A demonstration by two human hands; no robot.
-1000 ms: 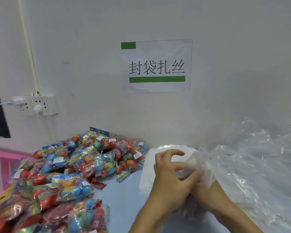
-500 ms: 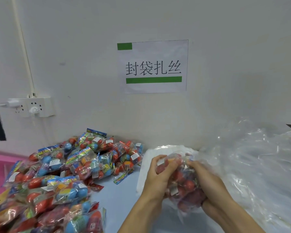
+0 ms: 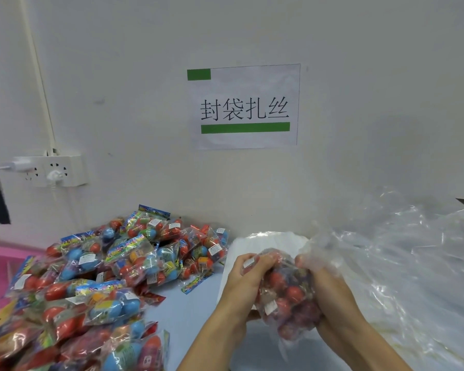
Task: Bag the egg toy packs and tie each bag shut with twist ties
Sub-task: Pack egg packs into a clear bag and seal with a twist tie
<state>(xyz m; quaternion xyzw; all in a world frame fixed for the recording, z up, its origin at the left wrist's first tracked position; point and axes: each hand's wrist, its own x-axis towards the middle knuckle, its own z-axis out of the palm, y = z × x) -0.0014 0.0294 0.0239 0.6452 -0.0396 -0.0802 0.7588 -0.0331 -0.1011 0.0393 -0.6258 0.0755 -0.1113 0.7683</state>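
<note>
A clear bag (image 3: 287, 301) stuffed with red and blue egg toy packs sits between my hands, low in the middle of the view. My left hand (image 3: 245, 283) grips its left side, fingers curled over the top. My right hand (image 3: 330, 293) grips the right side, where the loose plastic bunches up. A big pile of egg toy packs (image 3: 97, 277) in red, blue and orange covers the table at the left. No twist tie shows in either hand.
A heap of loose clear plastic bags (image 3: 402, 258) fills the right side. A white stack (image 3: 268, 242) lies behind my hands against the wall. The wall holds a paper sign (image 3: 244, 107) and a power strip (image 3: 51, 171). Something pink (image 3: 3, 253) stands at far left.
A second ago my hands were bunched over clear plastic with no toys showing. Now the filled bag shows between them, my left hand on one side and my right on the other.
</note>
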